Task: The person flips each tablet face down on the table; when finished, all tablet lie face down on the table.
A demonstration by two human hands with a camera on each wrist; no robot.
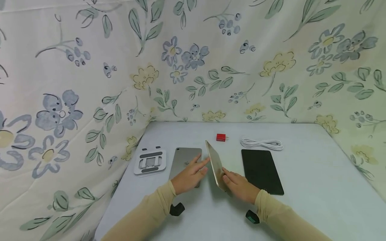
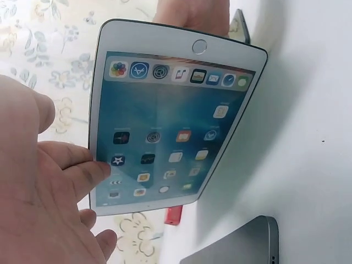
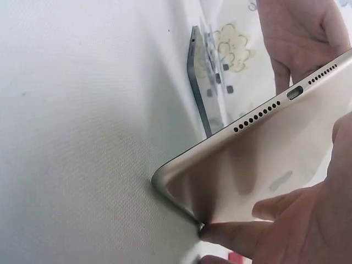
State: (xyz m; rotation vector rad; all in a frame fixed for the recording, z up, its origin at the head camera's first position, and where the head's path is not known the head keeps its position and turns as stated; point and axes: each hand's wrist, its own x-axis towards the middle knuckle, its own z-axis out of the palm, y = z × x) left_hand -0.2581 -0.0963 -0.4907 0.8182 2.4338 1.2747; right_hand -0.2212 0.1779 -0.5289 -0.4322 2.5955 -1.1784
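Observation:
A gold-backed tablet (image 1: 214, 160) stands tilted on its long edge between my two hands. Its lit screen (image 2: 165, 115), with rows of app icons and a white bezel, faces my left hand (image 1: 190, 175). Fingertips of that hand touch the tablet near its upper long edge, fingers extended. Behind it, my right hand (image 1: 242, 188) supports the gold back (image 3: 247, 176) with extended fingers, one fingertip reaching the lower edge. A grey tablet (image 1: 182, 157) lies back-up under and beyond my left hand. To the right lies a black tablet (image 1: 261, 169), partly behind my right hand.
At the far left lies a white folding stand (image 1: 162, 157) with grey pads. A red plug charger (image 1: 220, 137) and a coiled white cable (image 1: 260, 144) sit toward the table's back. Floral cloth (image 1: 193, 67) hangs behind and along the left side of the white table (image 1: 316, 167).

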